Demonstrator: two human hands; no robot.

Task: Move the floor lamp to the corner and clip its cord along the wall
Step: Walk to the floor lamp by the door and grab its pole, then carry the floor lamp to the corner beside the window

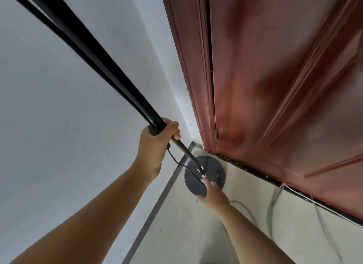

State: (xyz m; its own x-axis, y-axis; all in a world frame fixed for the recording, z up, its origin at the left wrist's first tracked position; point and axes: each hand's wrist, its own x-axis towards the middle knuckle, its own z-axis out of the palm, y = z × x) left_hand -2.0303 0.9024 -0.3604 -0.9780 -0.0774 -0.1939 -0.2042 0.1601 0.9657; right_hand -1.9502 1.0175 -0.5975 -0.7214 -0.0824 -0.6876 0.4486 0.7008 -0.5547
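Lamp pole (84,53) gripped in my left hand (157,143), round base (213,165) on the floor's corner by the door (284,77); right hand (213,195) flat on its rim. I'd seat it level before the cord (176,161).

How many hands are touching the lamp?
2: the left hand grips the lamp pole low down; the right hand rests on the round base in the corner.

left hand (157,145) grips lamp pole (86,49), seemingly tilted.

Left grip (157,143) fisted, arm raised forward; right grip (213,194) flat, fingers spread, arm stretched downward.
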